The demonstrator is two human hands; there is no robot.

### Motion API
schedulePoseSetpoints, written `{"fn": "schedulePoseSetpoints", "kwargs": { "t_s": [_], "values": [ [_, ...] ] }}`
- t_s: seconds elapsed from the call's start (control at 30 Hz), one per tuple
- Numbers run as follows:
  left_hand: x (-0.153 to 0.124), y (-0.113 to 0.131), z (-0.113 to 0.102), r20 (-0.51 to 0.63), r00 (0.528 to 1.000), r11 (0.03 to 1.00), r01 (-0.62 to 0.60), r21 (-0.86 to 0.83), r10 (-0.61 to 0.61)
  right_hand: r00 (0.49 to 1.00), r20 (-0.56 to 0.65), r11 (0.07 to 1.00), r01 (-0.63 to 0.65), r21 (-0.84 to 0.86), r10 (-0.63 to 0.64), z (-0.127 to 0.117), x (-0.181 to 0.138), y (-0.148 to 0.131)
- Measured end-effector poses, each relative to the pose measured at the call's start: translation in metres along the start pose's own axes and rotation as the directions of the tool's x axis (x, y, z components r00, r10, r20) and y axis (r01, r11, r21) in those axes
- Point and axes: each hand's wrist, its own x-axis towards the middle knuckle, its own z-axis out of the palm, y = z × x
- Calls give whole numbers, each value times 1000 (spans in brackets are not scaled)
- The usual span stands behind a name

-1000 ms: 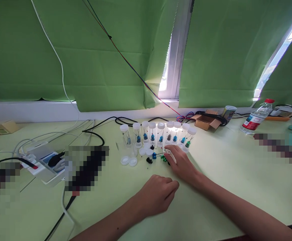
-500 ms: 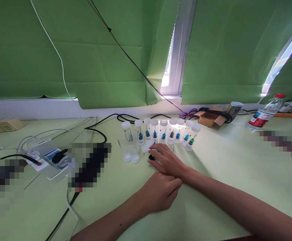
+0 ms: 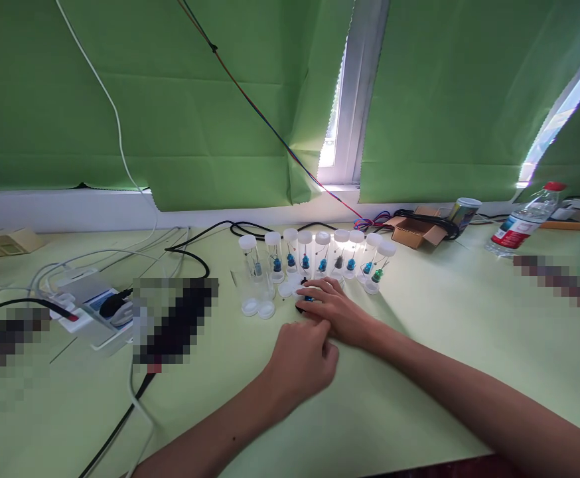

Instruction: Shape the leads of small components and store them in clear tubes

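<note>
My right hand (image 3: 338,311) reaches over the table with its fingers around a small black-and-blue part (image 3: 308,299), mostly covered by the fingers. My left hand (image 3: 302,358) is curled just in front of it, its fingertips close to the right hand; what its fingers hold, if anything, is hidden. Behind the hands stands a row of several clear tubes with white caps (image 3: 290,234), each with a small wired piece inside, mostly blue, such as the blue piece (image 3: 305,261). Left of my right hand lie loose white caps (image 3: 266,309) beside a clear tube (image 3: 243,282).
A white power strip (image 3: 88,309) with cables lies on the left. Black cable (image 3: 210,229) runs behind the tubes. At the back right are an open cardboard box (image 3: 416,234), a can (image 3: 464,214) and a red-capped plastic bottle (image 3: 523,222).
My left hand has drawn slightly left, its index finger pointing more toward the right hand. The right hand's fingers have shifted a little over the black-and-blue part. The view has tilted slightly.
</note>
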Motion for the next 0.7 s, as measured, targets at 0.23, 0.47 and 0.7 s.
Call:
{"fn": "schedulePoseSetpoints", "kwargs": {
  "t_s": [0.23, 0.47, 0.7],
  "values": [
    [13, -9, -23, 107, 908, 894, 367, 258, -404, 998, -54, 1000, -27, 8, 27, 1, -5, 6],
    [15, -12, -24, 189, 893, 879, 330, 343, -409, 995, -95, 999, -35, 30, 38, 2, -5, 3],
    [18, -13, -24, 221, 898, 896, 299, 330, -381, 993, -110, 998, -47, 44, 52, 4, -4, 4]
  ]
}}
